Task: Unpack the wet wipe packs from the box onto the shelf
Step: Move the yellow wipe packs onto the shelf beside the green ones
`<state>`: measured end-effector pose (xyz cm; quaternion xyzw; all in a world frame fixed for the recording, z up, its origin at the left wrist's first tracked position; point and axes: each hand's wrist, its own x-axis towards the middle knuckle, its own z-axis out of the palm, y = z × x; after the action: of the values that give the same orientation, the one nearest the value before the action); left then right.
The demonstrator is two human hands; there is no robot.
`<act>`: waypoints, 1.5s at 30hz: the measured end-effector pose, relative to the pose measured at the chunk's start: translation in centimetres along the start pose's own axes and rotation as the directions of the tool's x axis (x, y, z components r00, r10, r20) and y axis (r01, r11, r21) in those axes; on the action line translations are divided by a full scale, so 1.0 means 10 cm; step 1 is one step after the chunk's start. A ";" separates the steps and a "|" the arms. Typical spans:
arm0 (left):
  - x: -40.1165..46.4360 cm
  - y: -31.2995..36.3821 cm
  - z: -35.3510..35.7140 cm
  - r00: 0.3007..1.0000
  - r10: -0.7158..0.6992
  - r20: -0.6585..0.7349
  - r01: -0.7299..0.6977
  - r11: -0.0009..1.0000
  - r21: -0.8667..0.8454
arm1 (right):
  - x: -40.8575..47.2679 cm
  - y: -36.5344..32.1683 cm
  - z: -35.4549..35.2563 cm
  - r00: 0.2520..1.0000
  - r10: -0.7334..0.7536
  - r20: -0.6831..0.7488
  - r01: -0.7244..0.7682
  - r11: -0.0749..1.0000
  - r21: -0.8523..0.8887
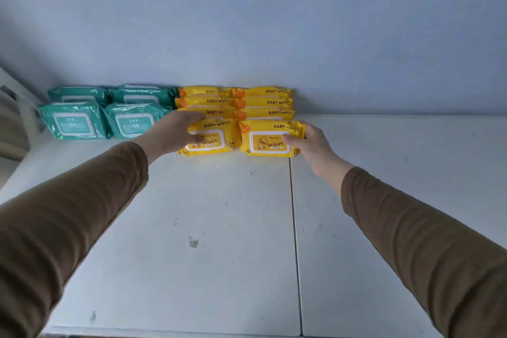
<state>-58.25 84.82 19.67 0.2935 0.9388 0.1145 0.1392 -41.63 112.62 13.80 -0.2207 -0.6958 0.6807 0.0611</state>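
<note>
Two yellow packs sit at the front of the yellow stacks on the white shelf [219, 228], close to the blue wall [247, 22]. The right hand [312, 143] grips the right yellow pack [267, 140] at its right end, thumb on top and fingers curled round the far corner. The left hand [175, 132] lies over the left end of the left yellow pack [216, 137], fingers bent down onto it; it looks like a hold, but the fingertips are hard to see, so it may only be pressing.

Each pack is right under its own hand, so neither arm has to cross. Both packs lie flat, label side up, with the long side running left to right along the wall. The words read the right way up from here. They sit side by side, almost touching.

Behind them more yellow packs [236, 101] are piled in two stacks. To the left are green packs [104, 112]. The box is not in sight.
</note>
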 end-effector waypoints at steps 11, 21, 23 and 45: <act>0.13 -0.15 0.10 0.964 0.224 -0.143 -0.176 0.942 0.287 | 0.08 0.38 0.10 0.965 -0.160 -0.209 0.046 0.885 -0.464; 0.10 -0.11 0.14 0.963 0.227 -0.145 -0.168 0.927 0.336 | 0.09 0.30 0.33 0.949 -0.154 -0.276 -0.026 0.832 -0.555; 0.05 -0.09 0.15 0.955 0.235 -0.178 -0.159 0.919 0.362 | 0.08 0.24 0.33 0.946 -0.121 -0.301 -0.068 0.833 -0.549; -1.49 2.36 1.38 0.739 0.664 -0.111 -0.668 0.744 -0.001 | -3.08 0.46 -0.83 0.868 -0.293 -0.401 -0.149 0.617 -0.773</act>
<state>-29.70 96.88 16.62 0.6004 0.7752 0.1908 0.0463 -9.84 108.09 16.48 -0.3604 -0.8906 0.2255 0.1615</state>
